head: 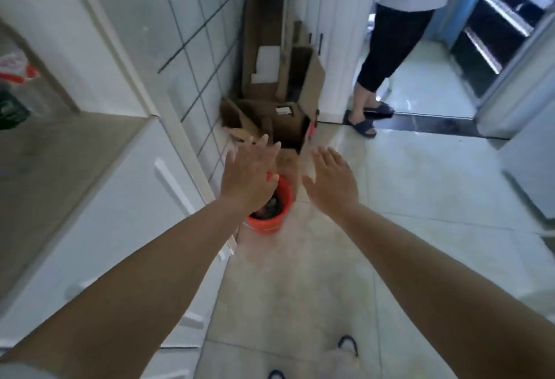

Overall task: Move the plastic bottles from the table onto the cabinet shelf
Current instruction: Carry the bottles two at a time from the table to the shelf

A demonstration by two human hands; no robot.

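Note:
Both my arms reach forward over the tiled floor. My left hand [250, 173] is spread flat with straight fingers and holds nothing; it hovers above a red bucket. My right hand [332, 179] is also flat and empty, a little to the right of it. A white cabinet [126, 213] with a beige shelf surface [60, 153] runs along my left side. At the far left of that shelf sit blurred bags or packages [15, 90] in white, red and green. No plastic bottle and no table can be made out in this view.
A red bucket [277, 216] with dark contents stands on the floor by the cabinet's end. Cardboard boxes [288, 102] lean in the corner behind it. A person [387, 57] in sandals stands at the doorway on the right. Pale floor tiles [420, 198] stretch to the right.

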